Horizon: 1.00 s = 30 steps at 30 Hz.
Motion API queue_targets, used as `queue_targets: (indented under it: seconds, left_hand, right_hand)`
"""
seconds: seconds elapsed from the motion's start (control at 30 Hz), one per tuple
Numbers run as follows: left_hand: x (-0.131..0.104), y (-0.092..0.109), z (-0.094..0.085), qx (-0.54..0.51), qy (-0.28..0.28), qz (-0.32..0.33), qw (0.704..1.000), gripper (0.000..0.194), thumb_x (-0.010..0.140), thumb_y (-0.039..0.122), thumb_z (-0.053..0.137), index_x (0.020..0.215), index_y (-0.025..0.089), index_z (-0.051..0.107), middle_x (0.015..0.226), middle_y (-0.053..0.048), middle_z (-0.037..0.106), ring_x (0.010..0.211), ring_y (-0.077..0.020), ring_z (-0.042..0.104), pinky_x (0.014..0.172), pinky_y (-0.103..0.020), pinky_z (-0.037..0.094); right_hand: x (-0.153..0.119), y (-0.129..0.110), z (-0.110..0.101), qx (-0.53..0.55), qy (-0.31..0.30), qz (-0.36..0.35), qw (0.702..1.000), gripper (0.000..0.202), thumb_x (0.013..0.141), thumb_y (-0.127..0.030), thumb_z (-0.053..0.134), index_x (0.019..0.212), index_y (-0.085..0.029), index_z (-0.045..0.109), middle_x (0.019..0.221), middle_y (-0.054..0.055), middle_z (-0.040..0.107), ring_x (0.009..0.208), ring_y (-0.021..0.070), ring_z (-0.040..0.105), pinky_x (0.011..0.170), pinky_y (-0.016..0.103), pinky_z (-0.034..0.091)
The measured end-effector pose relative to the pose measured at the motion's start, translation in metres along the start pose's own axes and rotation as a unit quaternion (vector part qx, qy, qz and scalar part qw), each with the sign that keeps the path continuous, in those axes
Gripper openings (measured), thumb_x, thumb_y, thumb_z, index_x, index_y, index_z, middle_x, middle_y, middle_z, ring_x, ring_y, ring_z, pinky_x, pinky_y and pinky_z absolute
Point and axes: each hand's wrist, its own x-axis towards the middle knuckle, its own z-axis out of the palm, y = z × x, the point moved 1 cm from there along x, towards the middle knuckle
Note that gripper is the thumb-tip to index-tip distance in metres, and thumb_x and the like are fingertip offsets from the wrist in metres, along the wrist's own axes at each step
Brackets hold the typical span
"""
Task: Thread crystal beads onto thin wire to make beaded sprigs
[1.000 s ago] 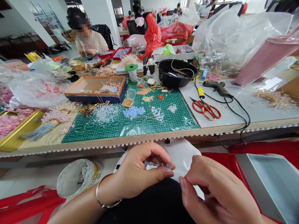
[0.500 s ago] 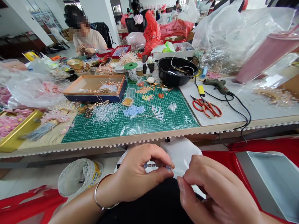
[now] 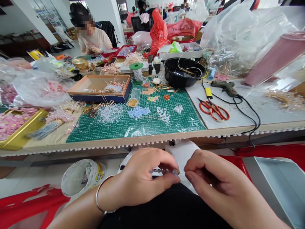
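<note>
Above my lap, my left hand (image 3: 150, 178) pinches a short string of beads (image 3: 160, 171), clear and pale blue, between thumb and forefinger. Part of the string is hidden inside the curled fingers. Just to its right, my right hand (image 3: 214, 181) has thumb and forefinger pressed together close to the beads' end. Whatever lies in that pinch is too fine to make out. Beyond the hands, the green cutting mat (image 3: 114, 132) carries loose clear beads (image 3: 109, 113), blue flower-like pieces (image 3: 138, 112) and a small box of gold beads (image 3: 132, 102).
Red-handled scissors (image 3: 213, 110) and a glue gun (image 3: 225, 87) with its cable lie at the right. A black bowl (image 3: 184, 73) and an open cardboard box (image 3: 100, 89) stand behind. A bucket (image 3: 79, 178) is on the floor; a co-worker (image 3: 95, 38) sits across.
My right hand has turned and its thumb and forefinger have come nearer to the bead string's end. My left hand still grips the beads. The view has shifted slightly.
</note>
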Motion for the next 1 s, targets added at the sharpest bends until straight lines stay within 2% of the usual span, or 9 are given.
queue_targets:
  seconds: [0.1, 0.17, 0.3, 0.37, 0.5, 0.57, 0.73, 1.0]
  left_hand:
    - [0.002, 0.001, 0.001, -0.065, -0.020, -0.061, 0.996, 0.013, 0.078, 0.025, 0.068, 0.088, 0.018, 0.062, 0.081, 0.000, 0.067, 0.071, -0.0095, 0.062, 0.066, -0.019, 0.048]
    - [0.004, -0.001, 0.003, -0.151, -0.051, -0.134, 0.978, 0.014, 0.078, 0.024, 0.068, 0.088, 0.018, 0.061, 0.079, 0.000, 0.066, 0.070, -0.0099, 0.062, 0.064, -0.020, 0.049]
    - [0.009, -0.008, 0.008, -0.342, -0.127, -0.268, 0.892, 0.013, 0.082, 0.022, 0.063, 0.090, 0.016, 0.056, 0.074, -0.001, 0.066, 0.063, -0.0097, 0.062, 0.062, -0.023, 0.051]
    - [0.010, -0.012, 0.009, -0.389, -0.149, -0.284, 0.864, 0.014, 0.084, 0.023, 0.061, 0.094, 0.015, 0.055, 0.075, -0.004, 0.067, 0.062, -0.0102, 0.063, 0.061, -0.023, 0.051]
    - [0.011, -0.021, 0.008, -0.443, -0.160, -0.275, 0.838, 0.028, 0.081, 0.026, 0.065, 0.104, 0.016, 0.052, 0.084, -0.008, 0.069, 0.067, -0.0129, 0.065, 0.062, -0.025, 0.052]
    - [0.011, -0.024, 0.006, -0.434, -0.168, -0.284, 0.839, 0.031, 0.077, 0.023, 0.069, 0.104, 0.016, 0.054, 0.085, -0.006, 0.068, 0.068, -0.0126, 0.065, 0.064, -0.025, 0.052]
    - [0.013, -0.026, 0.002, -0.342, -0.189, -0.307, 0.868, 0.015, 0.081, 0.027, 0.063, 0.087, 0.013, 0.062, 0.076, -0.003, 0.065, 0.065, -0.0100, 0.062, 0.061, -0.023, 0.050]
    - [0.018, -0.026, 0.003, -0.311, -0.234, -0.331, 0.859, 0.018, 0.079, 0.031, 0.066, 0.082, 0.014, 0.063, 0.071, -0.001, 0.064, 0.061, -0.0091, 0.060, 0.057, -0.022, 0.050]
  right_hand:
    - [-0.002, 0.004, 0.001, -0.004, -0.016, -0.020, 1.000, 0.017, 0.079, -0.007, 0.052, 0.070, -0.022, 0.051, 0.061, -0.004, 0.052, 0.053, 0.0090, 0.048, 0.048, 0.020, 0.039]
    - [-0.004, 0.007, 0.002, -0.014, -0.031, -0.037, 0.999, 0.018, 0.079, -0.005, 0.051, 0.072, -0.021, 0.053, 0.064, -0.003, 0.054, 0.057, 0.0097, 0.050, 0.051, 0.021, 0.040]
    - [-0.007, 0.017, 0.003, -0.043, -0.078, -0.068, 0.994, 0.016, 0.084, -0.007, 0.049, 0.083, -0.020, 0.059, 0.072, 0.002, 0.056, 0.065, 0.0137, 0.053, 0.055, 0.026, 0.042]
    - [-0.007, 0.021, 0.003, -0.055, -0.088, -0.085, 0.991, 0.016, 0.084, -0.008, 0.049, 0.084, -0.020, 0.060, 0.071, 0.002, 0.055, 0.065, 0.0144, 0.052, 0.055, 0.026, 0.041]
    - [-0.005, 0.024, 0.002, -0.042, -0.054, -0.087, 0.994, 0.018, 0.082, -0.006, 0.050, 0.077, -0.021, 0.059, 0.067, 0.000, 0.054, 0.061, 0.0129, 0.051, 0.053, 0.025, 0.040]
    - [-0.005, 0.024, 0.001, -0.031, -0.036, -0.081, 0.996, 0.018, 0.082, -0.006, 0.050, 0.076, -0.021, 0.057, 0.064, -0.001, 0.052, 0.058, 0.0121, 0.050, 0.051, 0.024, 0.038]
    - [-0.007, 0.026, 0.000, -0.025, -0.048, -0.065, 0.996, 0.018, 0.082, -0.006, 0.050, 0.074, -0.021, 0.056, 0.064, -0.001, 0.051, 0.059, 0.0116, 0.049, 0.051, 0.023, 0.038]
    - [-0.010, 0.032, -0.004, -0.075, -0.125, -0.058, 0.988, 0.015, 0.086, -0.010, 0.049, 0.076, -0.020, 0.056, 0.069, 0.001, 0.052, 0.061, 0.0129, 0.050, 0.053, 0.025, 0.038]
